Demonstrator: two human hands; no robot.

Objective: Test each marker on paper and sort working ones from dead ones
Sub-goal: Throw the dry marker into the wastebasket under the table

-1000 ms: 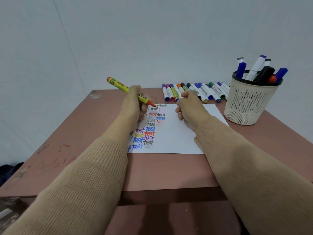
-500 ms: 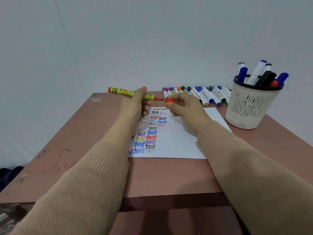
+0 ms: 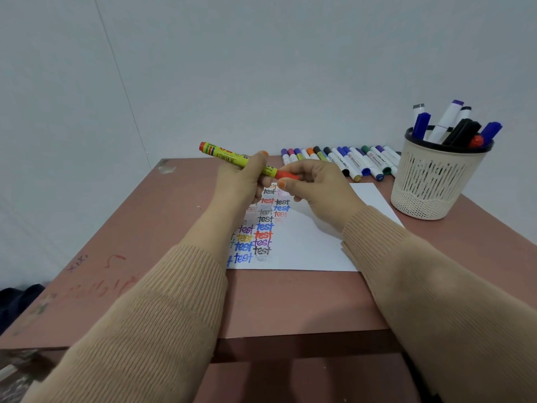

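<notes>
In the middle of the worktop (image 3: pixel 162 234) lies the paper (image 3: pixel 305 245). Above it we see the left hand (image 3: pixel 241 181) gripping the barrel of the yellow marker (image 3: pixel 226 155), while the right hand (image 3: pixel 322 193) pinches the orange cap (image 3: pixel 287 175) at the marker's tip end. We judge it is being capped after its test. Columns of "test" words fill the paper's left part, so many markers look done. A row of markers (image 3: pixel 351 162) lies along the far edge, and the cup (image 3: pixel 430 187) near the far right corner holds several more. We cannot tell which group is untested.
</notes>
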